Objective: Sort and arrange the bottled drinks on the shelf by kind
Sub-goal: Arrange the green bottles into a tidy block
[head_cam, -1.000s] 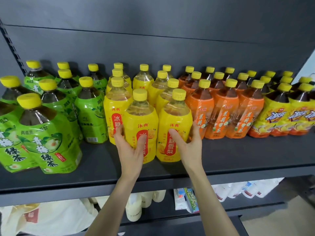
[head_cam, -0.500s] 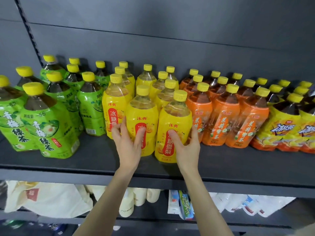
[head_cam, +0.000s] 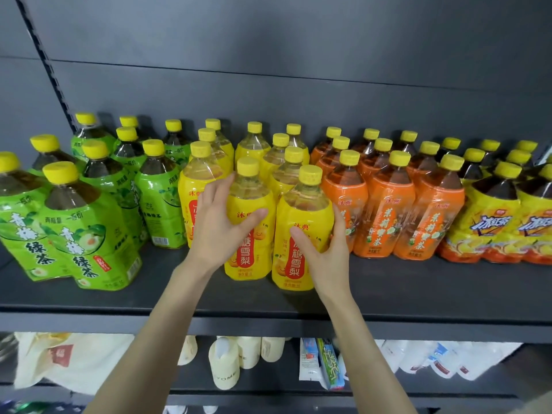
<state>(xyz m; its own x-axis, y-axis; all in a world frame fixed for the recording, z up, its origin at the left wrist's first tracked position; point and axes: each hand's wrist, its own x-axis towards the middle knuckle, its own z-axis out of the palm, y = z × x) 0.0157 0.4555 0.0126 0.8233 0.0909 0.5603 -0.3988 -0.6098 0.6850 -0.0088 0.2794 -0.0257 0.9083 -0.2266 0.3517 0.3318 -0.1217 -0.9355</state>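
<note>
at the far left of the shelf (head_cam: 418,289) stand the green tea bottles (head_cam: 86,228), all grouped together. next comes the block of yellow pear-drink bottles (head_cam: 206,186), several rows deep. the left hand (head_cam: 221,225) grips the front-middle yellow bottle (head_cam: 254,255), fingers curled round its left side and thumb laid across the label. just beside it, the right hand (head_cam: 325,252) grips the front-right yellow bottle (head_cam: 304,210), thumb on the label and fingers wrapped round the right flank, squeezed in against the nearest of the orange tea bottles (head_cam: 388,210). both held bottles are upright and sit forward of the rest of their block (whether their bases rest on the shelf or are just clear of it, the view does not settle). past the orange rows, at the far right, are the iced tea bottles (head_cam: 490,222) with dark liquid.

the kinds already look separated into bands, so the step in hand seems to be squaring up the yellow section. the next move likely calls for sliding this pair back evenly, both hands together, until it lines up with the neighbouring front rows, keeping the labels facing out and not nudging the orange bottle at the right fingers.
</note>
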